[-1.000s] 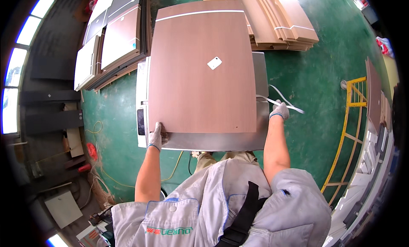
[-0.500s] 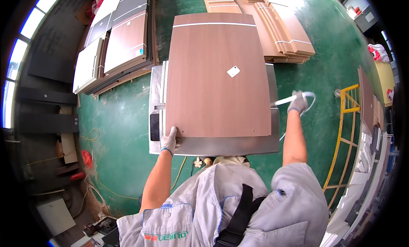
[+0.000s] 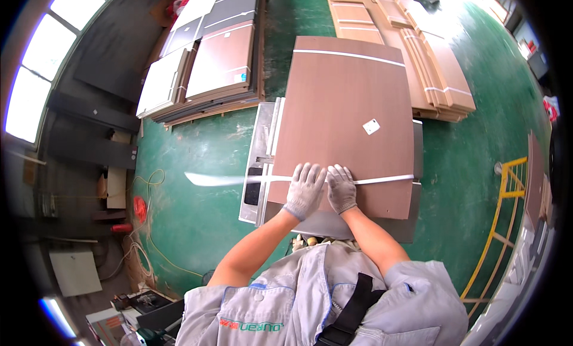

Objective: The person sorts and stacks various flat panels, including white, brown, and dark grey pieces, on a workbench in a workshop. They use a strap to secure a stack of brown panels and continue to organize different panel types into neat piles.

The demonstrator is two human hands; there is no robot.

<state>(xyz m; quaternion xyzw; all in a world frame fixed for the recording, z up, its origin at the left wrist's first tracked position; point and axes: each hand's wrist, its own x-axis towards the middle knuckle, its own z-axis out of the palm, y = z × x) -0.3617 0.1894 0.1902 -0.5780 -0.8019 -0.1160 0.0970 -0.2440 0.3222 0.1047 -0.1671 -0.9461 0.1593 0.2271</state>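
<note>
Far L: bright window (image 3: 30,101), then a red bundle (image 3: 140,208) on the green floor. Next over, a strapped pile of white, black + brown panels (image 3: 218,62).

Middle is the metal table (image 3: 322,223), w/ a black rectangle (image 3: 252,194) by its L edge. Big brown board (image 3: 343,95) lies on it; bare metal shows along the table's L, near + R edges, and the board runs past its far edge in view. Can't tell how many are stacked under it tbh.

White strap (image 3: 382,179) crosses the board close to its near edge. Its loose L end pokes out past the table's L edge, kinda blurry; R end reaches the board's R edge. 2nd strap (image 3: 352,56) goes across by the far edge, + a white label (image 3: 371,127) sits R of ctr.

Left hand (image 3: 305,191), gloved, palm down on the near strap, fingers straight. Right hand (image 3: 342,191), also gloved, on the strap just beside it, fingers a bit bent. Can't tell if either one's pinching it, undersides are hidden.

R side: more strapped brown boards (image 3: 447,77), then a yellow frame (image 3: 510,194).
</note>
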